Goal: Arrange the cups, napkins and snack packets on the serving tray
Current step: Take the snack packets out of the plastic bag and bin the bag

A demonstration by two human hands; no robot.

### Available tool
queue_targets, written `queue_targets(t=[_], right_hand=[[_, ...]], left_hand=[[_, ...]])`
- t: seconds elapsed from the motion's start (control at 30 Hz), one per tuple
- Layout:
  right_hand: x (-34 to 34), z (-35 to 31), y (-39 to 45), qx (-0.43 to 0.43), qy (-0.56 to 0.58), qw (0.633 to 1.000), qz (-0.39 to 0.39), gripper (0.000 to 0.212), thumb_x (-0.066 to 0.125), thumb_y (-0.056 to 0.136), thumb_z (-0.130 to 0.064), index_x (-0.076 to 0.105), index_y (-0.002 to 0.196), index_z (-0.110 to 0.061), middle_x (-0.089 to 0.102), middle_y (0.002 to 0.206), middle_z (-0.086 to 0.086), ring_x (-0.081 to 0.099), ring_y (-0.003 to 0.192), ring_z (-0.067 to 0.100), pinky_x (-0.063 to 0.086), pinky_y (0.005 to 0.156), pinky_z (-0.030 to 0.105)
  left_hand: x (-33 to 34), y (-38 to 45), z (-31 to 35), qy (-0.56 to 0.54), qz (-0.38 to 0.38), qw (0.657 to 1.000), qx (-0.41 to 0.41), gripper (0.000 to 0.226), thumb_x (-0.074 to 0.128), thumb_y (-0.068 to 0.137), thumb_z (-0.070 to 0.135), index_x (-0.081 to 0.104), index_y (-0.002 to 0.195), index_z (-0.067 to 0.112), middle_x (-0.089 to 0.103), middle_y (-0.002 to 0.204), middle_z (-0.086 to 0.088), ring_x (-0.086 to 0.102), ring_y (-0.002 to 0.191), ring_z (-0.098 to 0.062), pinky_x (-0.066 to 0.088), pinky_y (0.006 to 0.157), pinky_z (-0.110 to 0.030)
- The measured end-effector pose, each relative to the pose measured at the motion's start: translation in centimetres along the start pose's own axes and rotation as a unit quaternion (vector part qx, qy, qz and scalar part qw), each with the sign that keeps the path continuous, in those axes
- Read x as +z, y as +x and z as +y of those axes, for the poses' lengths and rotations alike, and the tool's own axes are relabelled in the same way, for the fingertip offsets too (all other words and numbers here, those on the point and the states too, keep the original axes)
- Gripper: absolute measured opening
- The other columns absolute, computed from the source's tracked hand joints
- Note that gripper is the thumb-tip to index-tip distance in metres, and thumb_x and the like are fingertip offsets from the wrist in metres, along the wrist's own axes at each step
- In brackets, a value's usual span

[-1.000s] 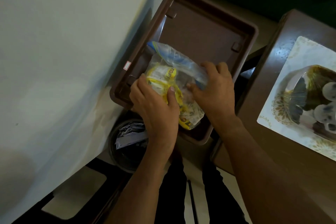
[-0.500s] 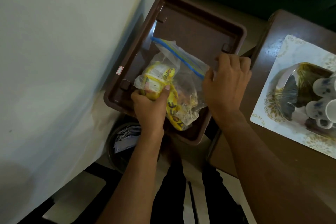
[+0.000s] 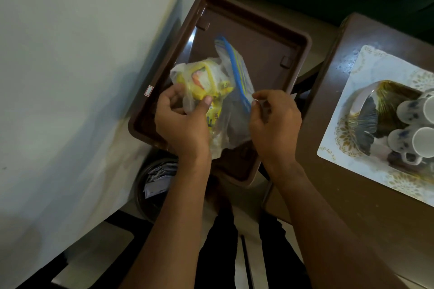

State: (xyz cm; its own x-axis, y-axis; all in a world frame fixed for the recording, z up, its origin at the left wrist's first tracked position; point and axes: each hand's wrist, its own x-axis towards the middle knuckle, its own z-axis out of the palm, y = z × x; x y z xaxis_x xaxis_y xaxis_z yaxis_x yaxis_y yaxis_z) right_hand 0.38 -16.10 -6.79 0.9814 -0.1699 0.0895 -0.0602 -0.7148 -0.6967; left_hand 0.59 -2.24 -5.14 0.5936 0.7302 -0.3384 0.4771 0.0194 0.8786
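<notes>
Head view: left hand [image 3: 182,122] clutches crinkly yellow packets through clear zip bag [image 3: 231,91]; right hand [image 3: 273,122] pinches bag's edge above glossy brown tray [image 3: 253,23].

Dim, soft-focus wide-angle view; glare streak on tray [image 3: 303,54].

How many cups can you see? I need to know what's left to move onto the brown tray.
3 at least: one cup upper, one below it, and a third with its handle showing, all on the patterned mat. The frame edge may hide more.
</notes>
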Motion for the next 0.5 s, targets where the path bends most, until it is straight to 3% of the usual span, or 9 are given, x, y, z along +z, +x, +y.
queue_targets(t=[0.17, 0.27, 0.4, 0.5], right_hand=[[-0.8, -0.6, 1.8, 0.007, 0.022, 1.0, -0.003, 0.02, 0.07, 0.089, -0.007, 0.073, 0.108, -0.009, 0.072, 0.103, 0.0, 0.06, 0.102, 0.017, 0.053, 0.088, 0.036], [-1.7, -1.6, 3.3, -0.008, 0.064, 0.997, -0.034, 0.039, 0.076, 0.088, -0.012, 0.067, 0.125, -0.013, 0.061, 0.112, -0.017, 0.053, 0.118, 0.018, 0.047, 0.099, 0.028], [-2.4, -3.0, 5.7, -0.05, 0.122, 0.986, -0.102, 0.059, 0.075, 0.089, -0.016, 0.053, 0.144, -0.014, 0.046, 0.125, -0.026, 0.044, 0.129, 0.024, 0.046, 0.107, 0.041], [-2.8, -3.2, 7.2, -0.045, 0.095, 0.986, -0.129, 0.049, 0.075, 0.086, -0.007, 0.063, 0.133, -0.013, 0.056, 0.118, -0.016, 0.046, 0.127, 0.024, 0.045, 0.105, 0.05]], left_hand=[[0.3, 0.0, 2.1, 0.053, -0.058, 0.992, 0.095, 0.06, 0.092, 0.068, 0.001, 0.073, 0.121, 0.022, 0.074, 0.097, 0.013, 0.066, 0.072, 0.004, 0.055, 0.063, -0.012], [0.4, 0.5, 3.3, 0.088, -0.13, 0.976, 0.152, 0.056, 0.092, 0.068, 0.001, 0.075, 0.117, 0.022, 0.072, 0.099, 0.016, 0.067, 0.078, 0.006, 0.055, 0.063, -0.009], [1.1, 0.9, 5.1, 0.129, -0.213, 0.945, 0.212, 0.053, 0.087, 0.071, -0.006, 0.075, 0.117, 0.017, 0.074, 0.105, 0.013, 0.07, 0.089, 0.005, 0.053, 0.069, -0.007], [1.5, 1.0, 6.0, 0.13, -0.243, 0.928, 0.249, 0.058, 0.084, 0.075, -0.011, 0.069, 0.126, 0.012, 0.076, 0.109, 0.004, 0.072, 0.101, -0.002, 0.056, 0.078, -0.008]])
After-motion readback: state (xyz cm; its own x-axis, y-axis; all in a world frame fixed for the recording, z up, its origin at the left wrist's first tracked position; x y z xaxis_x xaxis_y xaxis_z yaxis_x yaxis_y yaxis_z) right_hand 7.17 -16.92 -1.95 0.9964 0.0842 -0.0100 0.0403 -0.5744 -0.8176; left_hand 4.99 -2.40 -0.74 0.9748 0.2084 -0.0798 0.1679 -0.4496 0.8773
